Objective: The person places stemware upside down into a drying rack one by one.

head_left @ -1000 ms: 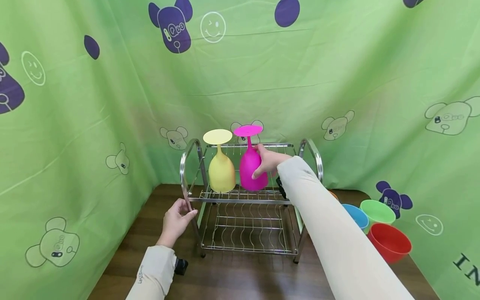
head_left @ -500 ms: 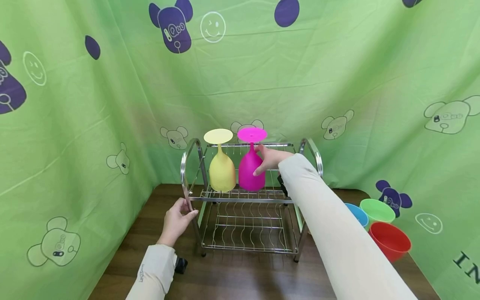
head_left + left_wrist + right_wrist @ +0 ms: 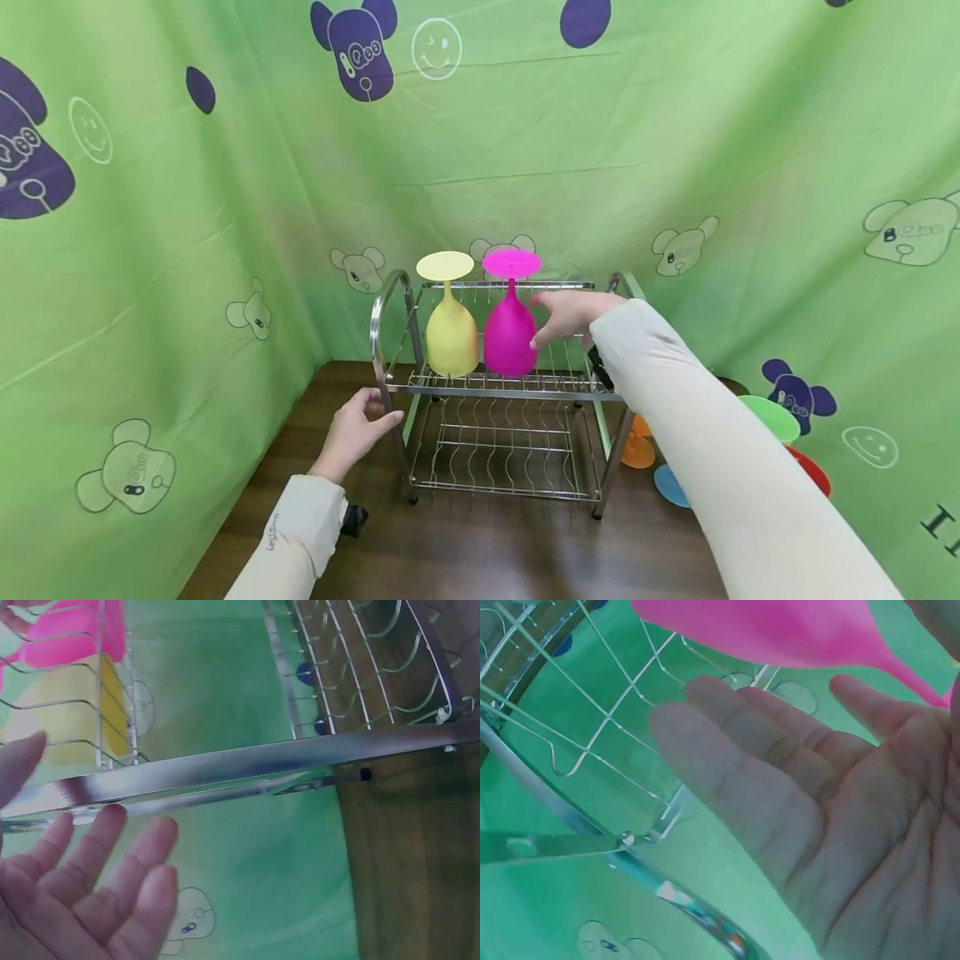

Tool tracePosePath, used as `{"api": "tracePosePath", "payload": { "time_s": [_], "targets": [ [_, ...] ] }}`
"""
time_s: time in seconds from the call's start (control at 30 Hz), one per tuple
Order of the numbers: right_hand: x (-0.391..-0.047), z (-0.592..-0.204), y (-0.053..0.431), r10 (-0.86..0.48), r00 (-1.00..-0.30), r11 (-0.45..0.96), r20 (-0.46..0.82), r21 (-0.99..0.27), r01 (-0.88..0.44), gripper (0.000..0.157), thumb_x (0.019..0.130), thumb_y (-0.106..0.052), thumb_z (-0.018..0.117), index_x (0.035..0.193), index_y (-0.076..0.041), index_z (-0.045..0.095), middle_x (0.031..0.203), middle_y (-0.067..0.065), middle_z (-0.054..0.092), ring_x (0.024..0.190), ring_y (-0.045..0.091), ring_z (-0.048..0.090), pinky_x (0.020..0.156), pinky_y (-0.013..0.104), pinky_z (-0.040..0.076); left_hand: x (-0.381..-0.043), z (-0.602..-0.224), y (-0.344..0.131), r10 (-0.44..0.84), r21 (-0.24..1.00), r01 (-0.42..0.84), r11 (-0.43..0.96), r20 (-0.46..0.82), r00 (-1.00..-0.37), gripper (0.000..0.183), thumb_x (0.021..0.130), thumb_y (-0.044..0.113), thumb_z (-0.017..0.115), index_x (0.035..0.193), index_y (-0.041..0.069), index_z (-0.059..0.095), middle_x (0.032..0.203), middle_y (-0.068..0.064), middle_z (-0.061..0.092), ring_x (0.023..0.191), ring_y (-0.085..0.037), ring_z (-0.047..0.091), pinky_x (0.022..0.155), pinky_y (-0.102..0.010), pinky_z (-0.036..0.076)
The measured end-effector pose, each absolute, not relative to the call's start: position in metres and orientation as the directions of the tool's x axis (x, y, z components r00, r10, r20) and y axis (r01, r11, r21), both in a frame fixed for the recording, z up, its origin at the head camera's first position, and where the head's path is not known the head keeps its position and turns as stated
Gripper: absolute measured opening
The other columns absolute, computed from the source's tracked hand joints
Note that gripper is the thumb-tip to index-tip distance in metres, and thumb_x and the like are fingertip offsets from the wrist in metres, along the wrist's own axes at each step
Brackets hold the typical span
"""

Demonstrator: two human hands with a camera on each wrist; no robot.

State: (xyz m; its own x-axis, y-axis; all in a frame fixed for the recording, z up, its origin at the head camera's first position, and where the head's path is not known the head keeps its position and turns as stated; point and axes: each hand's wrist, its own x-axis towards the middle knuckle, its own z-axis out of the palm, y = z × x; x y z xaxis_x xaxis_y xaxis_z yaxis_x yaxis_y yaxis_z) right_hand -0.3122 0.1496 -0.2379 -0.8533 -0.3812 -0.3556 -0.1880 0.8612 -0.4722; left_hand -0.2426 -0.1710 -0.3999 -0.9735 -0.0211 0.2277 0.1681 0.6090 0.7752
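Observation:
A pink plastic goblet (image 3: 510,342) stands upside down on the upper tier of a two-tier metal dish rack (image 3: 502,394), its round foot uppermost. Just left of it, a yellow goblet (image 3: 452,340) is inverted the same way. My right hand (image 3: 568,315) is at the pink goblet's right side, fingers extended and thumb tip overlapping the bowl's edge; in the right wrist view, that hand (image 3: 817,780) has its palm and straight fingers bare below the goblet. Beside the rack's left post my left hand (image 3: 352,429) holds its fingers loosely spread, with a gap to the post in the left wrist view.
To the rack's right on the brown wooden table (image 3: 480,550) are an orange piece with a round foot (image 3: 638,452), a blue one (image 3: 670,486), a green cup (image 3: 772,418) and a red cup (image 3: 813,471), partly behind the right sleeve. Green printed cloth (image 3: 480,125) surrounds the table.
The pink goblet tilted upright and settled on the rack. My right hand has let go of it and moved right. My left hand has loosened from the rack's post.

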Motion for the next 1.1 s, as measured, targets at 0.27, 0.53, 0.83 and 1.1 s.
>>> {"api": "tracePosePath", "payload": {
  "time_s": [0.27,0.53,0.83,1.1],
  "targets": [
    [-0.290,-0.237,0.156,-0.523,-0.837,0.798,-0.161,-0.436,-0.415,0.074,0.090,-0.028,0.066,0.147,0.000,0.028,0.122,0.024,0.058,0.102,0.033,0.060,0.074,0.043,0.054,-0.231,-0.392,-0.170,-0.011,0.746,0.122,0.655,0.170,-0.985,0.026,0.083,0.017,0.072,0.100,0.000,0.062,0.085,-0.009,0.070,0.085,-0.029,0.065,0.074,-0.043,0.049],
    [-0.252,-0.257,0.159,-0.624,-0.773,0.764,0.114,-0.120,-0.634,0.062,0.085,-0.040,0.070,0.135,-0.008,0.052,0.122,0.013,0.063,0.107,0.028,0.062,0.077,0.043,0.054,-0.220,-0.393,-0.153,0.043,0.689,0.181,0.702,0.213,-0.976,0.026,0.081,0.024,0.074,0.096,0.005,0.064,0.080,0.000,0.068,0.076,-0.020,0.064,0.067,-0.036,0.048],
    [-0.224,-0.298,0.183,-0.796,-0.370,0.522,0.480,0.235,-0.820,0.050,0.070,-0.032,0.082,0.111,-0.009,0.066,0.094,0.001,0.068,0.073,0.013,0.064,0.051,0.026,0.050,-0.210,-0.395,-0.128,0.328,0.719,0.410,0.561,0.262,-0.908,0.026,0.081,0.015,0.075,0.103,0.007,0.063,0.092,-0.002,0.066,0.081,-0.024,0.062,0.072,-0.037,0.050],
    [-0.209,-0.335,0.209,-0.761,-0.153,0.414,0.631,0.290,-0.863,0.040,0.098,-0.039,0.044,0.104,-0.008,0.068,0.093,0.004,0.067,0.080,0.018,0.064,0.066,0.032,0.054,-0.207,-0.390,-0.108,0.472,0.670,0.524,0.526,0.282,-0.835,0.030,0.083,0.019,0.073,0.109,0.008,0.062,0.099,-0.003,0.067,0.091,-0.024,0.062,0.079,-0.037,0.051]
  ]
}}
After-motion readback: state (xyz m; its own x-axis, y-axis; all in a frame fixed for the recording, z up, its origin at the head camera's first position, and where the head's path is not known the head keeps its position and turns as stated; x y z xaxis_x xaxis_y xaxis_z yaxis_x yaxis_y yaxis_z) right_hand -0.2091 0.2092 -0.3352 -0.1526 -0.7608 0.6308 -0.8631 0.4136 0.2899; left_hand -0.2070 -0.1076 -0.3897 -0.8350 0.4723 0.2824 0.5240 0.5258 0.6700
